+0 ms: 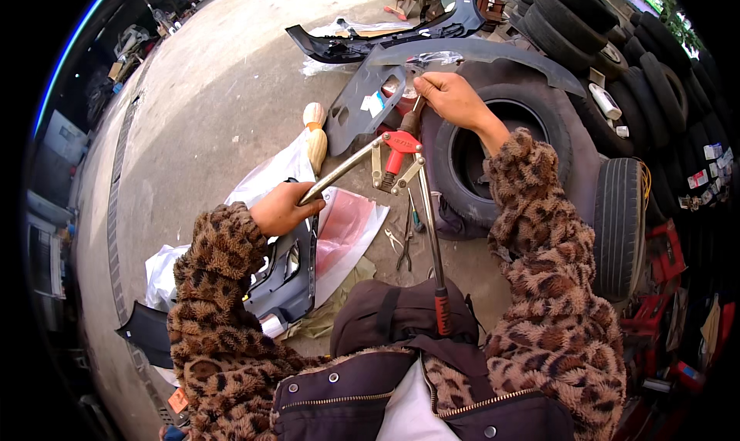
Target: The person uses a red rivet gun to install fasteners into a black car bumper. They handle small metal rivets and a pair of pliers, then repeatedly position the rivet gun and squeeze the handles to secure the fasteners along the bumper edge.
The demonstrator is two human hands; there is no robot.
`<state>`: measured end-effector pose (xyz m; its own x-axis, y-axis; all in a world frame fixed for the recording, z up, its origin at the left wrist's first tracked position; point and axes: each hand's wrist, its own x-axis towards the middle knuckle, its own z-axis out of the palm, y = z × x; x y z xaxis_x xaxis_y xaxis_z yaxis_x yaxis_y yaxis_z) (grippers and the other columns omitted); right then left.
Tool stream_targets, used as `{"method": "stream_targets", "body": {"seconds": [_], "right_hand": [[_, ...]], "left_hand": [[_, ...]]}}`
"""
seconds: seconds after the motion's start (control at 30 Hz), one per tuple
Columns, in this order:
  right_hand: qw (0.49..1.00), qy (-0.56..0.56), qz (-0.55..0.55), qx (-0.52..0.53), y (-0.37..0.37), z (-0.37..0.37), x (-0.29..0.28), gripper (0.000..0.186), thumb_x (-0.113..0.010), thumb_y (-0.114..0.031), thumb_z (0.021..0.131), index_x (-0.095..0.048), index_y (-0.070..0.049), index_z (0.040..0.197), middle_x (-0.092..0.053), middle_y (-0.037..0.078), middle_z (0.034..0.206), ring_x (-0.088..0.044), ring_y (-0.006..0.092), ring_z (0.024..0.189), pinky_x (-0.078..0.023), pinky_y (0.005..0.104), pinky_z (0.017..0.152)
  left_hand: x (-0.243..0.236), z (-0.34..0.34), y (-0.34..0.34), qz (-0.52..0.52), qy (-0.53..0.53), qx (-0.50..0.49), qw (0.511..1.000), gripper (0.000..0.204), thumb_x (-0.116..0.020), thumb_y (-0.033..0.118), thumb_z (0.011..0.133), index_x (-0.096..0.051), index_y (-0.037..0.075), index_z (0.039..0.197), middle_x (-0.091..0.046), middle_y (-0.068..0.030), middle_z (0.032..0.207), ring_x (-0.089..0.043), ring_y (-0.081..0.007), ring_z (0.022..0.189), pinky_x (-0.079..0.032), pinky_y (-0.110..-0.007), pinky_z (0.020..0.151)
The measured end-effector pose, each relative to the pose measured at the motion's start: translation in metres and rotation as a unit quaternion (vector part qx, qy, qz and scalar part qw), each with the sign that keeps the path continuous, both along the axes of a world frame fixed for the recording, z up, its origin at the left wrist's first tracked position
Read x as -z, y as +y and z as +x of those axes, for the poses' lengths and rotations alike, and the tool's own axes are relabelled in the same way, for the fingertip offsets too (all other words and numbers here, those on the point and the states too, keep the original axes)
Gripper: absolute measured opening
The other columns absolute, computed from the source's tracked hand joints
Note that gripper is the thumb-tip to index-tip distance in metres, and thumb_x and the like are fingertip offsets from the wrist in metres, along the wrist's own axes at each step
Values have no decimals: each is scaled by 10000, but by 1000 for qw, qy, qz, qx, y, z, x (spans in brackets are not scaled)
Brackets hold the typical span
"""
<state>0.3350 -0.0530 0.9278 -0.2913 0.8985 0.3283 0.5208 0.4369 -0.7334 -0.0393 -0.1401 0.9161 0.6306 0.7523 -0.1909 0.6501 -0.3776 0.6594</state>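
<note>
A two-armed lever riveter point(402, 143) with a red head, steel links and long metal handles is held in front of me, nose pointing away. My left hand point(285, 210) is closed round its left handle, hiding the grip at that end. The other handle runs down to a red grip point(442, 314) near my lap, with no hand on it. At the nose, my right hand point(453, 100) pinches the tip with thumb and fingers. Whether a small part sits in that pinch is hidden. Below the tool, pliers point(405, 248) lie on the ground.
A tyre point(472, 202) lies flat to the right, with another tyre point(617, 229) upright beside it and stacked tyres point(566, 25) beyond. Ahead are a grey plastic panel point(358, 109) and a black bumper point(385, 46). A gourd point(316, 144) lies left of the panel; red cases point(667, 256) sit far right.
</note>
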Motion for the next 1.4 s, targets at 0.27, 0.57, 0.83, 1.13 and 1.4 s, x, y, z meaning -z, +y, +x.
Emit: {"method": "stream_targets", "body": {"seconds": [0.27, 0.57, 0.83, 1.13, 1.4], "right_hand": [[998, 17, -24, -52, -15, -19, -12, 419, -577, -315, 1016, -525, 1, 747, -454, 54, 628, -433, 167, 614, -402, 355, 601], [997, -35, -11, -66, 20, -12, -28, 397, -619, -339, 1006, -642, 4, 808, -493, -34, 649, -416, 77, 621, -367, 278, 566], [987, -77, -141, -28, 43, -16, -24, 421, -656, -430, 972, -713, -27, 866, -486, -55, 656, -372, 27, 531, -293, 231, 473], [980, -126, -124, -88, 12, -56, 6, 389, -649, -335, 990, -651, 33, 863, -530, -19, 707, -450, 69, 687, -382, 259, 619], [983, -78, -62, -154, -67, -111, -2, 215, -705, -196, 947, -626, 5, 935, -537, 74, 666, -486, 141, 605, -419, 282, 583]], "left_hand": [[-25, -9, 5, 385, 89, -56, 917, 159, -679, 230, 909, -665, 114, 1016, -640, -167, 703, -649, -384, 663, -500, -466, 588], [-11, -16, 8, 313, 56, -100, 943, 221, -704, 282, 911, -698, 88, 1016, -626, -197, 703, -643, -397, 679, -486, -451, 606], [31, -15, 12, 246, -19, -85, 965, 285, -674, 326, 947, -623, 46, 955, -567, -172, 656, -583, -336, 606, -453, -419, 588], [48, -46, -16, 105, 60, -101, 988, 282, -636, 336, 973, -611, 60, 1024, -579, -187, 690, -621, -368, 672, -480, -446, 638], [72, -49, -141, 113, -31, -264, 957, 226, -757, 198, 871, -590, 48, 891, -576, -188, 691, -605, -384, 636, -476, -399, 566]]}}
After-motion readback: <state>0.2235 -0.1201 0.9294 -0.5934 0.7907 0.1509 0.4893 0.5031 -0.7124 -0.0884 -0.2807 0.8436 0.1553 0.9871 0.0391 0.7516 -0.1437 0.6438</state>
